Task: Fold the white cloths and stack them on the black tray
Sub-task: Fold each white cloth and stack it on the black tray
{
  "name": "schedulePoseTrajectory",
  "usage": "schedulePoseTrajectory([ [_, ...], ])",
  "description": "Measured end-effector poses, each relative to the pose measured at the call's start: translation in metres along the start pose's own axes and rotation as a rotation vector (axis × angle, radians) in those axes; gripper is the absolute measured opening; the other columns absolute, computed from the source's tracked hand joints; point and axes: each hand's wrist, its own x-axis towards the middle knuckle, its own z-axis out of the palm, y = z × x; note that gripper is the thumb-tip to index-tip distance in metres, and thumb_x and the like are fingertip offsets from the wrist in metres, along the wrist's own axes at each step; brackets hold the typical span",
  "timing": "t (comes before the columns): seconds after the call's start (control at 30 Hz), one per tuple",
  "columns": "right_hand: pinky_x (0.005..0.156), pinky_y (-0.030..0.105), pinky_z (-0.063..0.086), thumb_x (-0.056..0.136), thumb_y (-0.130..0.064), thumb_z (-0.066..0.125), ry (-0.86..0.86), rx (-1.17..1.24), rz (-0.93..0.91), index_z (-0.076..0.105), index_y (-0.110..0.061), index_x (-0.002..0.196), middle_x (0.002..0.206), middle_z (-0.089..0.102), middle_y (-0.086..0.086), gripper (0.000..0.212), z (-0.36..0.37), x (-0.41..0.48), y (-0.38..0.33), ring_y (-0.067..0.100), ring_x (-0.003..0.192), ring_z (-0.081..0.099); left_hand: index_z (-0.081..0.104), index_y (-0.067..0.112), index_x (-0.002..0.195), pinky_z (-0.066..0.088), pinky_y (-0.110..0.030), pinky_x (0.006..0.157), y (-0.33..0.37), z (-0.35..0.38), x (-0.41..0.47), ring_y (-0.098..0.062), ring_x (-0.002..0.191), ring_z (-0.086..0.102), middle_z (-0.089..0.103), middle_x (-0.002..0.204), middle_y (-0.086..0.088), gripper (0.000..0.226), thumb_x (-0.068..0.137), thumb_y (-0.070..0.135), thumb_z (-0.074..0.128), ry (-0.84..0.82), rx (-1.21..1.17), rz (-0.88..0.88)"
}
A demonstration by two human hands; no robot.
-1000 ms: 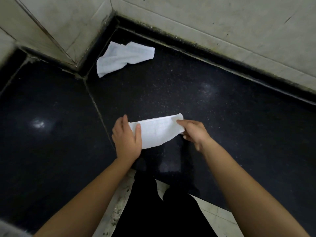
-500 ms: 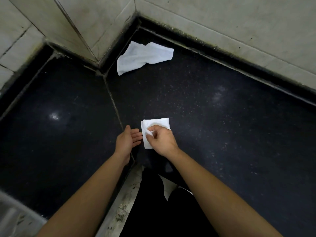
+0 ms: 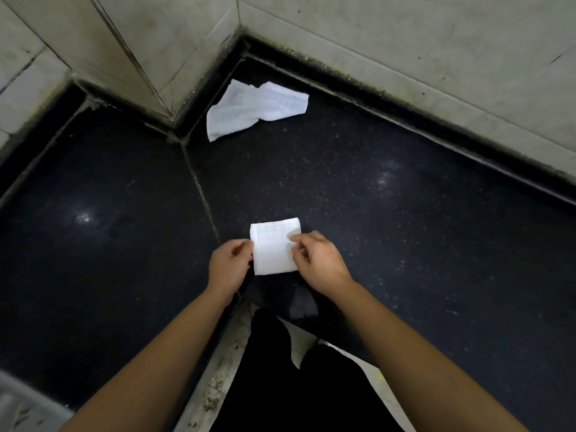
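Note:
A small folded white cloth (image 3: 273, 248), roughly square, lies low over the black speckled surface (image 3: 389, 232) in front of me. My left hand (image 3: 229, 265) pinches its left edge with curled fingers. My right hand (image 3: 318, 264) pinches its right edge between thumb and fingertips. A second white cloth (image 3: 254, 109) lies crumpled and unfolded in the far corner, against the wall base. No separate tray with a rim can be told apart from the black surface.
Pale tiled walls (image 3: 405, 48) meet in a corner behind the crumpled cloth. A grout seam (image 3: 199, 188) runs across the black surface toward my left hand. Dark trousers (image 3: 296, 385) and a pale floor strip show below.
The cloth was a long strip stretched between both hands. My right hand folded it over to the left into a small square, and my left hand came back to its left edge.

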Motion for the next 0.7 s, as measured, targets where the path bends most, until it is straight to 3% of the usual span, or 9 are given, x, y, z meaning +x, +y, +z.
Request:
schedulePoseTrajectory([
  [0.1,0.092,0.036,0.052,0.100,-0.026,0.052,0.015,-0.062,0.017,0.061,-0.020,0.133,0.120,0.057,0.000,0.035,-0.005,-0.004,0.013,0.020,0.095,0.064,0.075,0.019,0.104,0.057,-0.038,0.088,-0.005,0.001,-0.002,-0.015,0.090,0.069,0.073,0.096,0.004,0.017,0.088,0.024,0.072,0.012,0.143,0.068],
  [0.3,0.095,0.036,0.051,0.101,-0.024,0.051,0.003,-0.105,0.051,0.056,-0.016,0.139,0.126,0.056,0.005,0.039,0.000,-0.007,0.028,0.022,0.102,0.062,0.071,0.029,0.093,0.059,-0.045,0.087,-0.003,0.011,-0.003,-0.020,0.086,0.072,0.073,0.093,0.001,0.018,0.084,0.014,0.075,0.000,0.079,0.080],
  [0.43,0.091,0.036,0.052,0.103,-0.024,0.048,0.042,-0.172,0.030,0.055,-0.014,0.139,0.128,0.054,0.006,0.038,0.005,-0.008,0.031,0.024,0.102,0.062,0.070,0.016,0.106,0.057,-0.038,0.087,-0.003,0.009,-0.006,-0.012,0.083,0.066,0.068,0.090,0.005,0.019,0.087,0.011,0.072,0.002,0.175,0.138],
  [0.53,0.091,0.041,0.053,0.101,-0.022,0.050,0.164,-0.246,-0.104,0.055,-0.010,0.137,0.131,0.054,0.007,0.038,0.009,-0.005,0.028,0.026,0.108,0.059,0.062,0.013,0.121,0.050,-0.028,0.080,-0.004,0.003,-0.011,-0.013,0.095,0.061,0.060,0.107,0.003,0.031,0.091,0.016,0.068,0.057,0.422,0.450],
  [0.6,0.098,0.045,0.051,0.101,-0.022,0.048,0.203,-0.290,-0.162,0.051,-0.007,0.141,0.141,0.050,0.011,0.042,0.013,0.001,0.025,0.029,0.119,0.055,0.056,0.011,0.131,0.052,-0.032,0.081,-0.007,0.001,-0.008,-0.017,0.107,0.057,0.052,0.124,-0.002,0.039,0.093,0.018,0.064,0.016,0.619,0.685],
  [0.7,0.106,0.046,0.046,0.103,-0.018,0.045,0.139,-0.314,-0.185,0.041,-0.004,0.148,0.152,0.041,0.015,0.047,0.019,0.008,0.020,0.032,0.132,0.048,0.046,0.010,0.142,0.054,-0.040,0.088,-0.003,0.001,-0.007,-0.022,0.122,0.052,0.042,0.143,-0.004,0.049,0.096,0.017,0.059,-0.087,0.720,0.713],
])
